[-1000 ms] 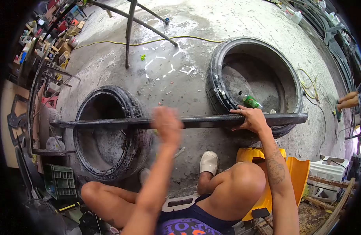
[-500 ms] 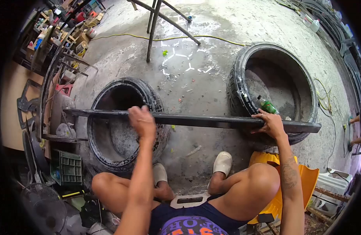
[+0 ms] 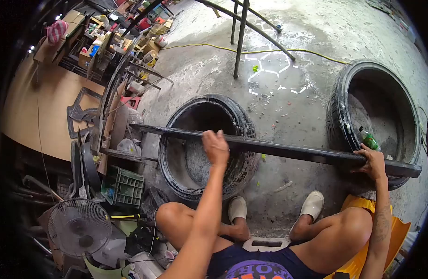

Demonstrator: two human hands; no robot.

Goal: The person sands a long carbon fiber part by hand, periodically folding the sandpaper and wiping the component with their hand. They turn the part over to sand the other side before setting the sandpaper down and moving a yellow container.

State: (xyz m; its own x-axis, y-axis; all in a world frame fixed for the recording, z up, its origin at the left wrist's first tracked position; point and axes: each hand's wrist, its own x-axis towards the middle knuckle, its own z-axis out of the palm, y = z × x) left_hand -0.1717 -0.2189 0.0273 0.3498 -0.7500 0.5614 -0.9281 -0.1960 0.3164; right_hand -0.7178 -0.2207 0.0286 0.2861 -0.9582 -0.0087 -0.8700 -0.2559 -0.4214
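A long black bar lies across two worn tires, the left tire and the right tire. My right hand is wrapped around the bar near its right end, thumb and fingers on opposite sides. Over the left tire, my left hand rests on the bar with its fingers bunched together. Whatever may be under that palm is hidden. Inside the right tire, just beyond my right hand, leans a green bottle.
A standing fan and a green crate are at my left. Metal legs of a stand rise ahead, with a yellow cable along the floor. A yellow plastic piece lies beside my right knee.
My view has turned left, so the tires and bar appear farther right and more of the left-side clutter shows. Both hands remain at about the same places along the bar.
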